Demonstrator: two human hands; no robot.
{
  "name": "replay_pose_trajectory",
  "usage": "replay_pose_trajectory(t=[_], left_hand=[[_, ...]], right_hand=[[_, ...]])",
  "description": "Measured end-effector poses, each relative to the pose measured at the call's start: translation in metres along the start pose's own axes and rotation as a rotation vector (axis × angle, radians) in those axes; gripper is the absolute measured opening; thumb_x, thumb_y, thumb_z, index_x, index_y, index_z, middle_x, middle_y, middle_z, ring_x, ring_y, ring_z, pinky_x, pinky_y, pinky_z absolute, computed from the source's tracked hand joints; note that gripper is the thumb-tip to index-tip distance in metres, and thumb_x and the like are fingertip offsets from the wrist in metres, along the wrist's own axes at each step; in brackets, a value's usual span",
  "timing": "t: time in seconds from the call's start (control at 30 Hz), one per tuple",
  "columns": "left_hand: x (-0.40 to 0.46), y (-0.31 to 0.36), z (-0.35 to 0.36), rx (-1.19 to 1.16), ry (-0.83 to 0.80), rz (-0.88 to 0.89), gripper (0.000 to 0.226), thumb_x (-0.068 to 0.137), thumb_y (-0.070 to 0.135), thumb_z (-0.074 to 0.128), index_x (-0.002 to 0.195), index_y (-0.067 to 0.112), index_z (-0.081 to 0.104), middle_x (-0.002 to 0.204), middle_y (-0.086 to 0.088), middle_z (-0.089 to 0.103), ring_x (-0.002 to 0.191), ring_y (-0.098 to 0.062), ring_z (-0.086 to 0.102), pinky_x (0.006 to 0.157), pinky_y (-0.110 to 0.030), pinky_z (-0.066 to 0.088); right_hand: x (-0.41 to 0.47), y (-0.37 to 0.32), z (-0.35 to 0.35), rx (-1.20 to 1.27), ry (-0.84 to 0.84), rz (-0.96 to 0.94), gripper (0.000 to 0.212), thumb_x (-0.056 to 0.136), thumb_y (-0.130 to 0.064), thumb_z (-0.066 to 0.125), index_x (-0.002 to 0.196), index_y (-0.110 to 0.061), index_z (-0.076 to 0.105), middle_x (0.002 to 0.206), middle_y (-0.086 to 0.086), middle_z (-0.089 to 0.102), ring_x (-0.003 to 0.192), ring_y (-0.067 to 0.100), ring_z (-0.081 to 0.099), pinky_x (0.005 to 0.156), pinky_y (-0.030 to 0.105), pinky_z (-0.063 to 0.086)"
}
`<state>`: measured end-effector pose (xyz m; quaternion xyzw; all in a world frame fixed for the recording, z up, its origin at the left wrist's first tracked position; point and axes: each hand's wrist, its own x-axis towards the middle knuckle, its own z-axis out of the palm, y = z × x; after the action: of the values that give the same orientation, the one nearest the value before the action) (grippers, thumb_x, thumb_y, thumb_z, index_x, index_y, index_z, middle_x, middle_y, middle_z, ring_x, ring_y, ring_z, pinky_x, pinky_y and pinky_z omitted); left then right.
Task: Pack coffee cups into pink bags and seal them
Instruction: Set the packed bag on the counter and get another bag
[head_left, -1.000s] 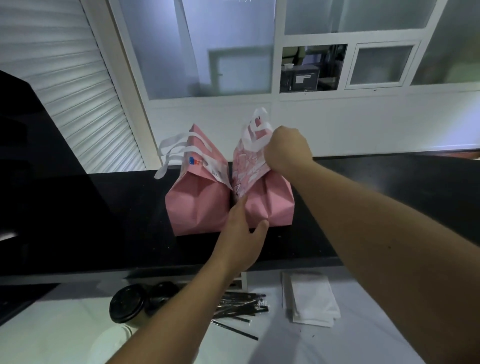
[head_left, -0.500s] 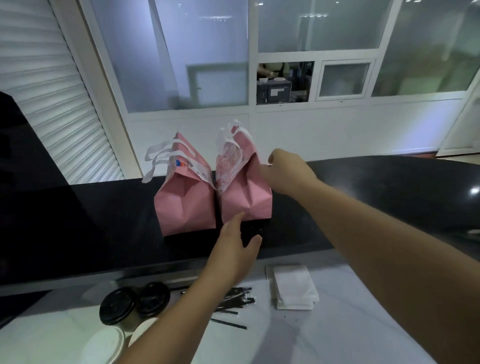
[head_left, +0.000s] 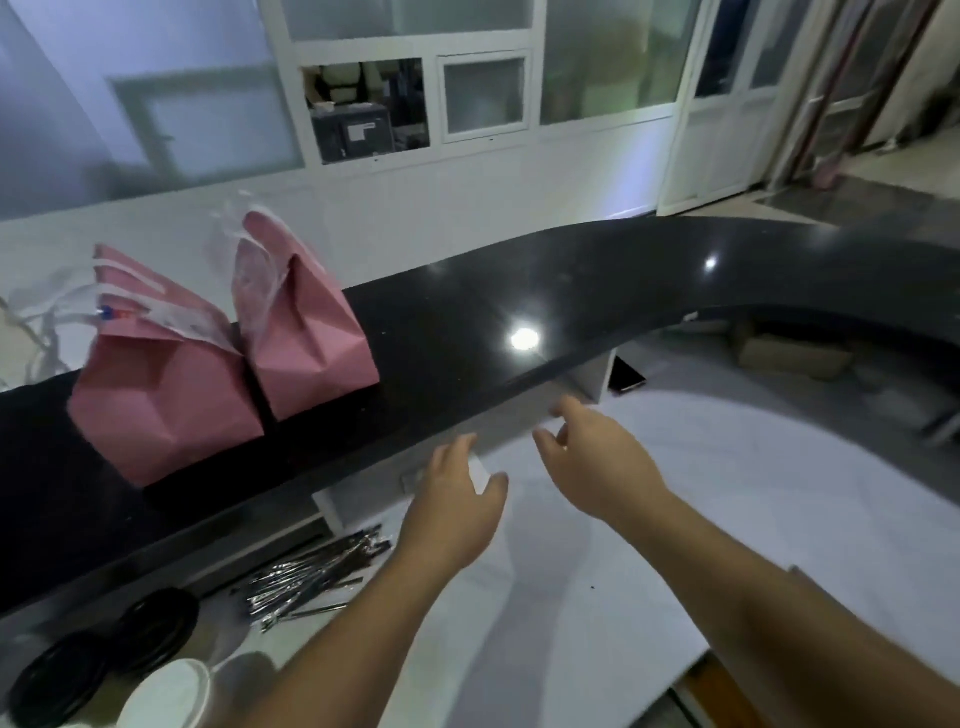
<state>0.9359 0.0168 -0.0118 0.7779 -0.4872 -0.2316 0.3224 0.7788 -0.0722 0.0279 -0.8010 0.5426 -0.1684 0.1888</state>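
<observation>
Two pink bags stand side by side on the black surface (head_left: 519, 291), a raised curved ledge at the back of the work area. The left bag (head_left: 161, 395) and the right bag (head_left: 311, 343) are just beside each other with a narrow dark gap between them. Both have their tops folded down to a peak, so what is inside them cannot be seen. White handle straps (head_left: 124, 291) lie over the top of the left bag, and a pale printed flap hangs down the left face of the right bag. Below the ledge lies a lower white surface (head_left: 675, 493). At its near left corner sit three cup tops: two black lids (head_left: 156, 629) and (head_left: 57, 686) next to each other, and one white lid (head_left: 171, 696) just in front of them; the cups under them are mostly out of view, and their contents cannot be told. A loose pile of thin dark wrapped sticks (head_left: 311, 571), too many and too tangled to count, lies on the white surface just right of the lids. Both of the person's hands are held over the white surface, well apart from the bags and touching neither. The left hand (head_left: 452, 509) has relaxed, spread fingers and holds nothing, with something white and partly hidden just behind its fingers. The right hand (head_left: 597, 467) is also empty, its fingers loosely extended forward.
</observation>
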Motion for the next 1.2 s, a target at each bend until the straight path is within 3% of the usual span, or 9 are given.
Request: replay_pose_trajectory(t=[0.07, 0.33, 0.57, 0.7, 1.03, 1.2], left_hand=[[-0.01, 0.022, 0.02, 0.046, -0.053, 0.055, 0.058, 0.099, 0.049, 0.056, 0.153, 0.037, 0.036, 0.157, 0.008, 0.036, 0.133, -0.017, 0.05, 0.094, -0.034, 0.046], [-0.073, 0.131, 0.11, 0.184, -0.192, 0.326, 0.059, 0.1, 0.051, 0.052, 0.155, 0.033, 0.037, 0.159, 0.007, 0.036, 0.139, -0.02, 0.045, 0.11, -0.04, 0.045], [-0.194, 0.232, 0.231, 0.182, -0.326, 0.53, 0.061, 0.1, 0.052, 0.055, 0.155, 0.036, 0.036, 0.16, 0.007, 0.037, 0.139, -0.017, 0.046, 0.101, -0.03, 0.041], [-0.268, 0.28, 0.297, 0.194, -0.407, 0.614, 0.062, 0.098, 0.055, 0.057, 0.153, 0.041, 0.034, 0.162, 0.01, 0.034, 0.14, -0.018, 0.047, 0.107, -0.038, 0.047], [-0.407, 0.367, 0.432, 0.253, -0.746, 0.895, 0.061, 0.101, 0.049, 0.054, 0.156, 0.032, 0.035, 0.161, 0.008, 0.036, 0.139, -0.015, 0.046, 0.1, -0.028, 0.041], [-0.461, 0.429, 0.505, 0.254, -0.867, 1.004, 0.062, 0.1, 0.052, 0.054, 0.155, 0.033, 0.036, 0.161, 0.007, 0.036, 0.134, -0.018, 0.052, 0.1, -0.034, 0.05]], right_hand=[[-0.028, 0.037, -0.011, -0.019, -0.011, 0.067, 0.045, 0.1, -0.054, 0.042, 0.135, -0.028, 0.048, 0.111, -0.005, 0.069, 0.096, 0.021, 0.064, 0.081, 0.043, 0.057], [-0.144, 0.162, -0.09, -0.062, 0.11, 0.28, 0.052, 0.098, -0.059, 0.044, 0.142, -0.032, 0.045, 0.126, -0.005, 0.065, 0.106, 0.02, 0.063, 0.088, 0.042, 0.056], [-0.294, 0.278, -0.172, -0.074, 0.211, 0.474, 0.053, 0.096, -0.061, 0.045, 0.141, -0.033, 0.045, 0.129, -0.004, 0.065, 0.109, 0.022, 0.063, 0.089, 0.043, 0.056], [-0.386, 0.335, -0.209, -0.065, 0.3, 0.603, 0.054, 0.097, -0.059, 0.047, 0.142, -0.032, 0.045, 0.13, -0.005, 0.065, 0.108, 0.021, 0.065, 0.088, 0.039, 0.057], [-0.579, 0.44, -0.277, -0.025, 0.474, 0.969, 0.051, 0.1, -0.053, 0.045, 0.143, -0.027, 0.046, 0.128, -0.004, 0.064, 0.111, 0.022, 0.062, 0.092, 0.045, 0.054], [-0.65, 0.491, -0.306, -0.007, 0.585, 1.144, 0.05, 0.1, -0.051, 0.048, 0.142, -0.025, 0.048, 0.13, -0.001, 0.063, 0.115, 0.024, 0.059, 0.093, 0.043, 0.052]])
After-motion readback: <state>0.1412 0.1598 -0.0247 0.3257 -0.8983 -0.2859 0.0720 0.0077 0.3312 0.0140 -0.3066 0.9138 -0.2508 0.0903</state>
